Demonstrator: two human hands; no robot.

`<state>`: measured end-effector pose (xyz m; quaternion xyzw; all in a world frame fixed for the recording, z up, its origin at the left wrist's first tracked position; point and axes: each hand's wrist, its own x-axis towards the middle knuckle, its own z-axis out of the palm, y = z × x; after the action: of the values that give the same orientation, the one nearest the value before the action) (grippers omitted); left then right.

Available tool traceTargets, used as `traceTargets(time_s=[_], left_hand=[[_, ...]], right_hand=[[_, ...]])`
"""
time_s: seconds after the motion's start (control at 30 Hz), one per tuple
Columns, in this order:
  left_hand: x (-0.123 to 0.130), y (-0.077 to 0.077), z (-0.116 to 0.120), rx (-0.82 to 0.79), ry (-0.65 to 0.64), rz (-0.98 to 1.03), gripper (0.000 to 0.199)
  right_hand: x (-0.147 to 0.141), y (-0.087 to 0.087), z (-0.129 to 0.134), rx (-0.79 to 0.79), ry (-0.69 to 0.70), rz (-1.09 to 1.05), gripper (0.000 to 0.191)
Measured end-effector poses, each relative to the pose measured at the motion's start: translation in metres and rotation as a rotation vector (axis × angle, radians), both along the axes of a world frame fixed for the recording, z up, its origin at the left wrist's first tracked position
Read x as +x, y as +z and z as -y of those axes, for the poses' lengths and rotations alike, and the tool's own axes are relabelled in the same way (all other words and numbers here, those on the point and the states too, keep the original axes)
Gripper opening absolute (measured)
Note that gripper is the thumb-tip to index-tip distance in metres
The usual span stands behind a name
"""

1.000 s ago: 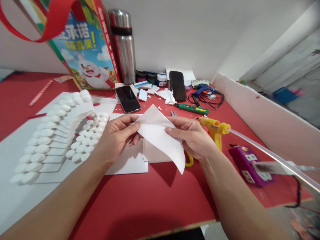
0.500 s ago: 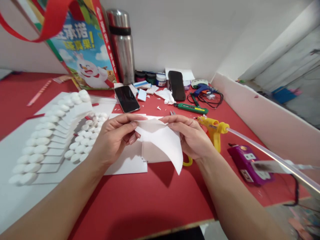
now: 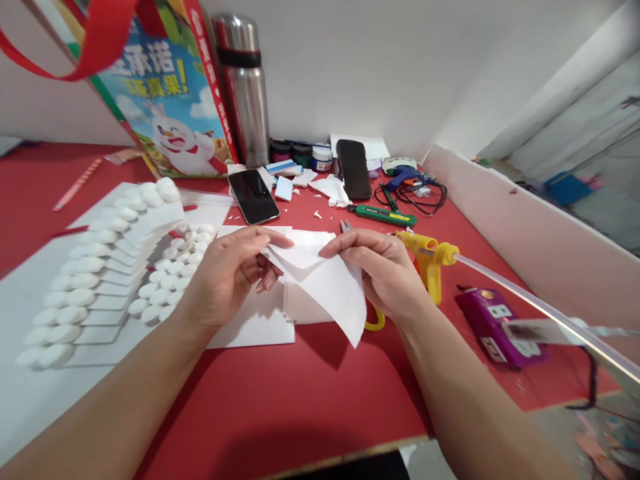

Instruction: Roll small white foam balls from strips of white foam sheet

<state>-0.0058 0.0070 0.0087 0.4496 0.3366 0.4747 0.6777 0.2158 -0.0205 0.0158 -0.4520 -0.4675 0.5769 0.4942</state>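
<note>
while a white paper sheet (image 3: 325,287) hangs above the red counter (image 3: 300,400), its upper part folded down into a pointed flap, both hands pinch it near the fold. the left hand (image 3: 227,273) grips its upper left side between thumb and fingers, the right hand (image 3: 383,267) holds its upper right side likewise, and the lower corner droops free. beneath it lie flat white sheets (image 3: 250,330); a yellow handle (image 3: 376,323) shows just beside the right hand. farther right are a yellow glue gun (image 3: 433,260) and a purple box (image 3: 503,333). to the left, white discs (image 3: 163,293) rest on a white board (image 3: 30,413). behind lie a green cutter (image 3: 383,215) and a phone (image 3: 254,197), with a steel bottle (image 3: 247,100) standing beside a printed bag (image 3: 173,100).
</note>
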Motion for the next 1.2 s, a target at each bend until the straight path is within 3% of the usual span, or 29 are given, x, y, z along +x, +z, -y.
traceTargets(time_s=[0.07,0.23,0.3,0.43,0.6,0.8,0.97,1.2], left_hand=[[0.001,0.0,0.001,-0.041,-0.028,-0.03,0.015],[0.001,-0.006,-0.001,-0.064,-0.203,-0.126,0.029],[0.001,-0.006,-0.001,-0.025,-0.194,-0.2,0.03],[0.004,0.0,0.002,0.051,-0.108,-0.347,0.025],[0.005,0.004,0.005,0.117,-0.071,-0.438,0.017],[0.002,-0.004,0.002,0.073,-0.088,-0.253,0.019],[-0.003,-0.003,0.0,0.049,-0.077,-0.062,0.017],[-0.003,-0.004,-0.002,0.148,0.01,-0.032,0.019]], right_hand=[[0.001,0.0,0.0,0.007,0.012,0.007,0.015],[0.005,0.003,0.001,0.062,0.063,0.077,0.015],[0.006,0.008,0.001,0.06,0.064,0.126,0.021],[0.004,0.014,-0.001,-0.076,0.101,0.248,0.052],[0.002,0.008,-0.003,-0.135,0.101,0.345,0.035],[0.008,0.01,-0.002,-0.109,0.082,0.241,0.031],[0.01,0.014,-0.001,0.0,0.097,0.244,0.018],[0.016,0.011,-0.005,0.179,-0.004,0.33,0.016]])
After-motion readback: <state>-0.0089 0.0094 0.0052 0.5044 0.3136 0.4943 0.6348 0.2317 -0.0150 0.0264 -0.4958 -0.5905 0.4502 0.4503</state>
